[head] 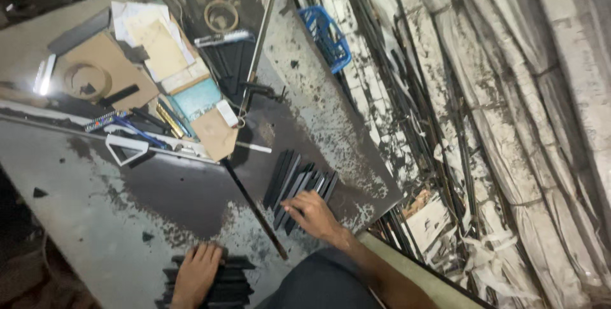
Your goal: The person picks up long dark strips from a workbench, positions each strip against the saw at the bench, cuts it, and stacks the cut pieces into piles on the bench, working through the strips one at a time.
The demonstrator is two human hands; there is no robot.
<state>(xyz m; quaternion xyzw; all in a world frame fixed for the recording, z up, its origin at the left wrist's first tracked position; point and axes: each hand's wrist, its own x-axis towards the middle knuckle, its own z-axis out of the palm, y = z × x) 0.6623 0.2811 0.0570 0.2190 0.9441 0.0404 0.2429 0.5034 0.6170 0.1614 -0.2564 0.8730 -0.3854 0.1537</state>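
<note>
While I lean over the stained grey table (pixel 95 175), my right hand (pixel 316 215) lies flat, fingers spread and gripping nothing, on the near ends of a fanned row of dark flat strips (pixel 298 185) that sits toward the table's right edge. My left hand (pixel 196 274) rests palm down, fingers loosely extended and closed on nothing, on top of a second stack of dark strips (pixel 232 283) at the near edge of the table, well apart from the first row. Between the two piles a thin dark rod (pixel 254 208) runs diagonally across the surface. Farther back lie sheets of cardboard and paper (pixel 153 48), a white triangular frame (pixel 126 148), a few pens (pixel 143 132) and a roll of tape (pixel 221 14). A blue plastic basket (pixel 328 35) sits beyond the table's far right edge, beside long bundled rods wrapped in pale sheeting (pixel 509 124).
</note>
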